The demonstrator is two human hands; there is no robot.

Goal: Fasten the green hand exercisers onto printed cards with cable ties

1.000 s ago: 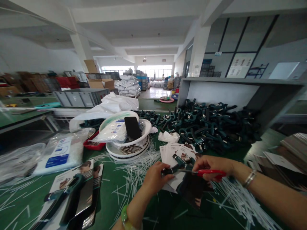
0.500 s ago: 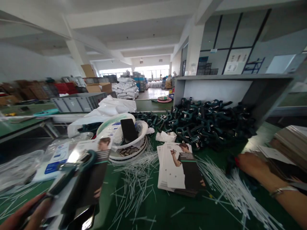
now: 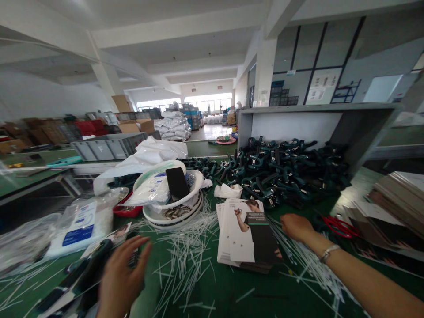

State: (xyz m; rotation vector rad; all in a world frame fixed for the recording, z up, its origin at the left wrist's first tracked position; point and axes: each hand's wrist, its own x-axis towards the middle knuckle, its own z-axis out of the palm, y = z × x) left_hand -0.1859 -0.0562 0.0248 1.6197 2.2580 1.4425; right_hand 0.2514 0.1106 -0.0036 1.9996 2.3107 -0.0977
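My left hand (image 3: pixel 124 274) is open, thumb and fingers apart, at the lower left. Beside and partly behind it lie dark green hand grip exercisers (image 3: pixel 84 274) with a printed card (image 3: pixel 121 232), on the table. My right hand (image 3: pixel 294 225) is closed, knuckles up, over the far end of a bundle of white cable ties (image 3: pixel 318 274); whatever its fingers hold is hidden. Just left of it is a stack of printed cards (image 3: pixel 248 234) showing a person with an exerciser. Red-handled scissors (image 3: pixel 341 226) lie to the right of my right hand.
A heap of dark green hand grips (image 3: pixel 281 172) spills from a grey bin (image 3: pixel 367 132). A phone (image 3: pixel 177 183) rests on a white bowl (image 3: pixel 195 190) of small metal parts. Loose cable ties (image 3: pixel 185 247) cover the middle. More cards (image 3: pixel 397 207) are stacked at right.
My left hand has let go of the card and hand grip, which now lie on the table at lower left. My right hand has left the red scissors and moved left to the cable ties.
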